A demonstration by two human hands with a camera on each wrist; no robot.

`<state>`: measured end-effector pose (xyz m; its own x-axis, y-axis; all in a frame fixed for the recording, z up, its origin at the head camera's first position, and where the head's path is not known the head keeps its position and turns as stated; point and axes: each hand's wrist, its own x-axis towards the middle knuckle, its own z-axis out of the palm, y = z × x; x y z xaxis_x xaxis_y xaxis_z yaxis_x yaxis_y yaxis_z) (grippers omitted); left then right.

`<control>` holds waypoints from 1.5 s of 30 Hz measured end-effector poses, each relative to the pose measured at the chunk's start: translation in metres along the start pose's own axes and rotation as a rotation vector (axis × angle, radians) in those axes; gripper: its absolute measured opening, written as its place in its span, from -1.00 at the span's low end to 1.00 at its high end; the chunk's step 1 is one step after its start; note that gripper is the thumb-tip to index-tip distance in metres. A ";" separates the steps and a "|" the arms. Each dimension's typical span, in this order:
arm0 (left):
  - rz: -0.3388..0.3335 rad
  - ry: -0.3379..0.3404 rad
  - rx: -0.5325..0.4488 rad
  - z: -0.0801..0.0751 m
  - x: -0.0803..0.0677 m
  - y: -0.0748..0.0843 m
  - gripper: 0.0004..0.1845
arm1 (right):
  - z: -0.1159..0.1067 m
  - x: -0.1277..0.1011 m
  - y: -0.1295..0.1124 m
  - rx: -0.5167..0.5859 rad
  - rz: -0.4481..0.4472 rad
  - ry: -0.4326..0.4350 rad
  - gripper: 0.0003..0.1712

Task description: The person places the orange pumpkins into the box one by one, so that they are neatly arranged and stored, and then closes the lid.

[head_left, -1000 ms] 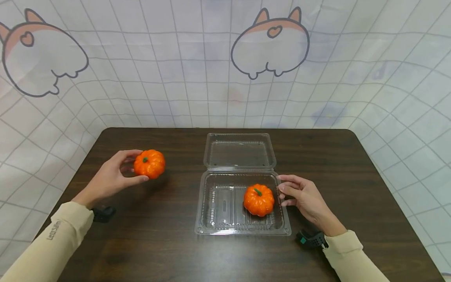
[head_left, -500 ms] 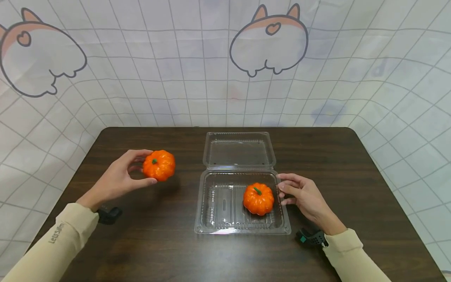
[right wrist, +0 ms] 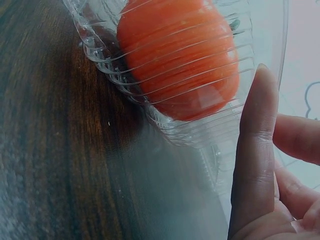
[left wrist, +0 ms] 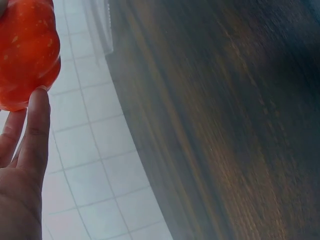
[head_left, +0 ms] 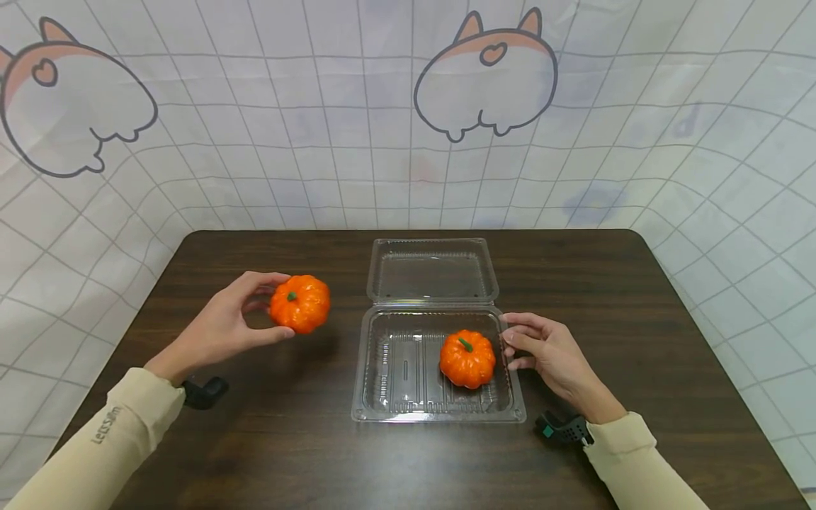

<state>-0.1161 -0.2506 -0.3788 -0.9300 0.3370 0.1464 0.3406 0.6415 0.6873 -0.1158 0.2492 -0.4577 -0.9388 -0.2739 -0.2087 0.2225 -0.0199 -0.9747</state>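
My left hand (head_left: 232, 322) grips a small orange pumpkin (head_left: 300, 303) with a green stem, held above the dark table left of the clear clamshell box (head_left: 389, 411). The left wrist view shows that pumpkin (left wrist: 27, 50) against my fingertips (left wrist: 37, 115). A second pumpkin (head_left: 468, 358) sits inside the box's tray, on its right side. My right hand (head_left: 542, 350) rests at the tray's right rim, fingers loosely bent and touching the plastic. In the right wrist view the pumpkin (right wrist: 185, 55) shows through the ribbed wall (right wrist: 100, 45), next to my fingers (right wrist: 255, 150).
The box lid (head_left: 432, 271) lies open flat behind the tray. The dark wooden table (head_left: 319, 453) has rounded far corners and a white grid-patterned cloth backdrop (head_left: 357, 142) around it. Black wrist-camera mounts (head_left: 205, 393) sit under both sleeves.
My left hand has carried its pumpkin to the right, closer to the box. The right hand and the pumpkin in the tray have stayed put.
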 end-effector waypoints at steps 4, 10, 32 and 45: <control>0.015 -0.018 -0.005 0.002 0.001 0.005 -0.16 | 0.000 0.000 -0.001 0.005 0.000 -0.003 -0.43; 0.025 -0.052 -0.005 0.004 0.004 0.014 -0.16 | 0.001 -0.001 -0.003 0.007 -0.002 -0.003 -0.43; 0.142 -0.122 -0.031 0.027 0.018 0.037 -0.20 | 0.000 -0.001 0.001 0.004 -0.005 0.000 -0.44; 0.190 -0.169 -0.069 0.052 0.022 0.055 -0.20 | -0.003 -0.006 0.002 0.018 -0.011 -0.014 -0.48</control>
<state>-0.1110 -0.1725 -0.3746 -0.8123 0.5607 0.1607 0.4912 0.5091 0.7068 -0.1101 0.2539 -0.4588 -0.9377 -0.2867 -0.1965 0.2168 -0.0405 -0.9754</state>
